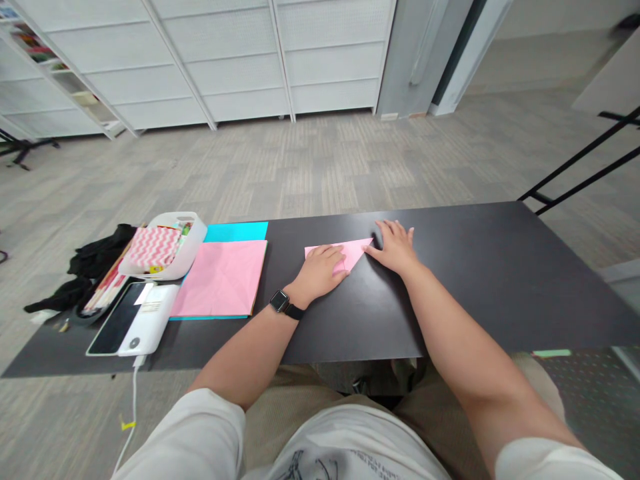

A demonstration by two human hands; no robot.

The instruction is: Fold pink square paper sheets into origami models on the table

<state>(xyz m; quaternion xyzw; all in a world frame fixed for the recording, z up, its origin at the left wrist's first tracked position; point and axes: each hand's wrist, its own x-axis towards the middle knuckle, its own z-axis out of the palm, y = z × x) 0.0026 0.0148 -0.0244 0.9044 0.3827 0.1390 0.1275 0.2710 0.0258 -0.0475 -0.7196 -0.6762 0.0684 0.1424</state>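
Observation:
A folded piece of pink paper [356,251], roughly triangular, lies on the dark table in front of me. My left hand [323,268], with a black watch on its wrist, rests flat over the paper's left part and hides some of it. At the paper's right corner, my right hand [394,247] has its fingers spread. Its thumb is at the edge of the paper, while the other fingers reach over the tabletop. Neither hand is closed around anything.
Left of my hands lies a stack of pink sheets [223,277] on blue sheets [237,231]. Beyond it stand a white basket [193,250] with a zigzag-patterned packet, a phone [116,320], a white power bank [149,327] with a cable, and black cloth [103,253]. The table [490,280] extends to the right.

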